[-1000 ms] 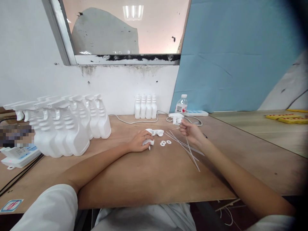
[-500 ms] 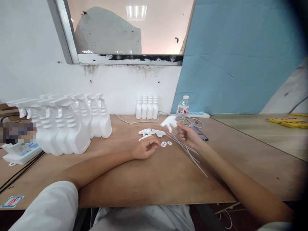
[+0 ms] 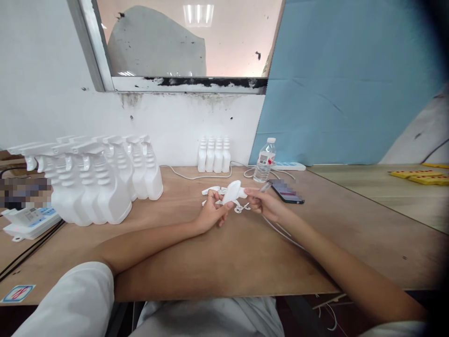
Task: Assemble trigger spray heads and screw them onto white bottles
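Both my hands meet over the middle of the table on one white trigger spray head (image 3: 231, 192). My left hand (image 3: 209, 216) grips its body, thumb pressed on the near side. The fingers of my right hand (image 3: 265, 202) are closed on its collar end, at the right. Behind my left hand lie more white spray heads (image 3: 209, 190), partly covered by it. White ring washers (image 3: 238, 209) rest just below the held piece. Thin clear tubes (image 3: 285, 234) lie under my right hand and forearm, mostly hidden.
Several white spray bottles (image 3: 101, 196) with heads on stand at the left. Small white bottles (image 3: 214, 157) line the wall. A water bottle (image 3: 264, 164), a phone (image 3: 286, 192) and a power strip (image 3: 289, 166) are at the back right. Another power strip (image 3: 33, 224) sits far left.
My right hand has brought the spray head left and down, turning it. My left hand has risen slightly from beside the loose heads and closed on it.
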The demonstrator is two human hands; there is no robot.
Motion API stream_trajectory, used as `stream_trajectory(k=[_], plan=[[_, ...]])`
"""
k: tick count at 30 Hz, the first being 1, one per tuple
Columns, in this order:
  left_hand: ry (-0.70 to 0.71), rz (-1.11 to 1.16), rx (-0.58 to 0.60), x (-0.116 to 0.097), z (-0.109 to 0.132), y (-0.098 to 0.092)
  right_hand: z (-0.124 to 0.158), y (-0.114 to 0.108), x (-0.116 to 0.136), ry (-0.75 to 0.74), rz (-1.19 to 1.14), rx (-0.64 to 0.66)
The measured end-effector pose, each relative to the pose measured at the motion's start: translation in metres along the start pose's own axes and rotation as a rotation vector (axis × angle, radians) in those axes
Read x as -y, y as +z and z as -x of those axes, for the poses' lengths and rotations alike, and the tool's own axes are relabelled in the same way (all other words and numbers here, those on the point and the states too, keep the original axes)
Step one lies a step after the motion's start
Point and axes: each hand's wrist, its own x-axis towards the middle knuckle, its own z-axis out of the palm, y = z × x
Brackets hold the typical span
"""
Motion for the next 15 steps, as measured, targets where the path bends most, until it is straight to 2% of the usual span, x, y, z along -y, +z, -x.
stream_trajectory(k=[6, 8, 10, 15], plan=[[-0.065, -0.025, 0.101, -0.002, 0.001, -0.001, 0.000, 0.003, -0.005, 0.038, 0.087, 0.124], [-0.097, -0.011, 0.110, -0.002, 0.001, -0.003, 0.000, 0.000, -0.002, 0.007, 0.110, 0.112], [-0.125, 0.036, 0.121, -0.001, 0.000, -0.004, -0.001, -0.007, 0.004, -0.044, 0.131, 0.021], [-0.177, 0.216, 0.142, 0.001, -0.007, -0.009, -0.008, -0.035, 0.010, -0.203, 0.333, -0.366]])
